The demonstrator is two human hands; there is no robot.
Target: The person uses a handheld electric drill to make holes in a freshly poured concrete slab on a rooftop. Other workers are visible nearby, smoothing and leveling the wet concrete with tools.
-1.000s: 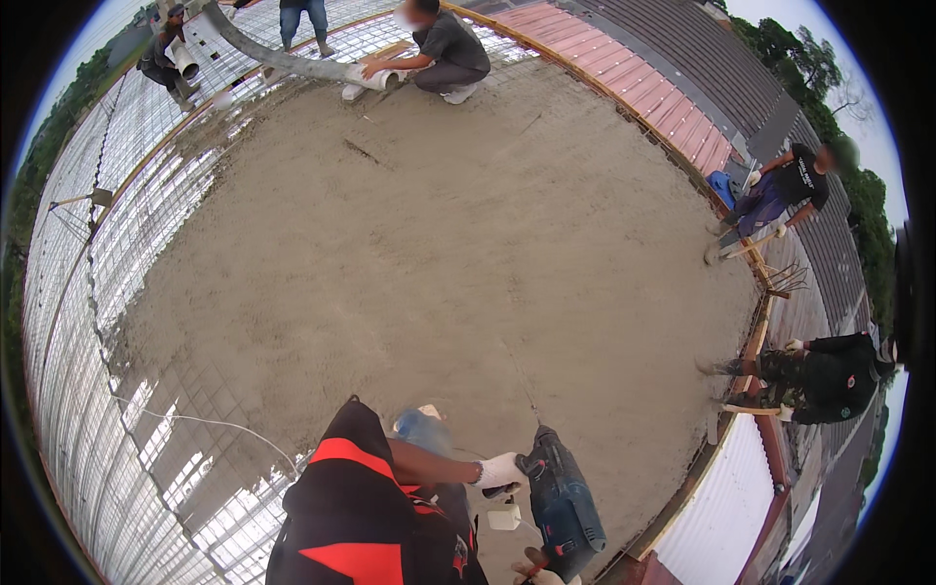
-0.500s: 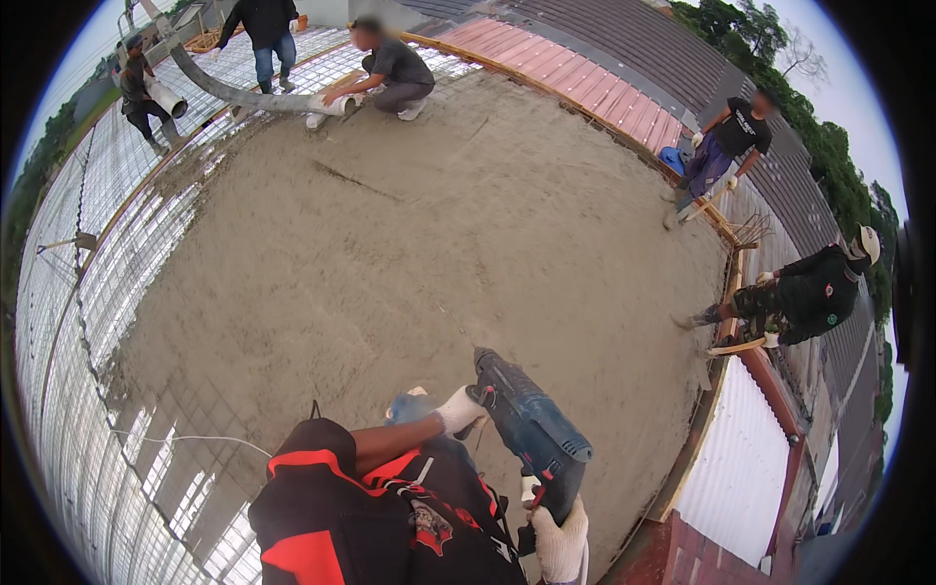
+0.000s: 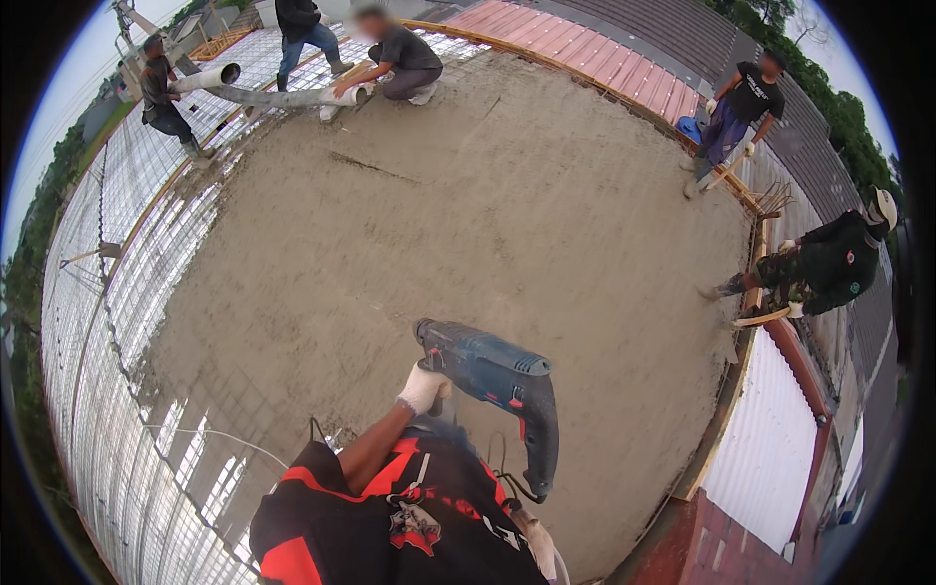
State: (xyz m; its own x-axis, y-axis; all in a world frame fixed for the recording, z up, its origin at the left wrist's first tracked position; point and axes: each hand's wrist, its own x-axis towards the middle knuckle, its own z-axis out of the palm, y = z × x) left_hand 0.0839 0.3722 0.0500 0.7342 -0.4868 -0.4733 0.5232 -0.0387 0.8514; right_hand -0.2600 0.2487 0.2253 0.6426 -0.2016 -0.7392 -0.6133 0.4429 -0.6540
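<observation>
Two hands on the blue power drill: left hand, gloved, fingers clamped at its front; right hand low, grip unclear. Most wet concrete spread; mesh left uncovered.

Soft, even daylight from an overcast sky; bright throughout, no harsh glare. Only faint, diffuse shadows beneath the workers on the wet concrete slab. Pale sheen off the mesh decking at left. Strong fisheye bending toward the rim, straight edges curved, black vignette filling the corners. Sharp in the centre, softer and smeared near the circle's edge. Blue power drill reasonably crisp, slight motion softness at its tip. One distant face blurred out.
</observation>
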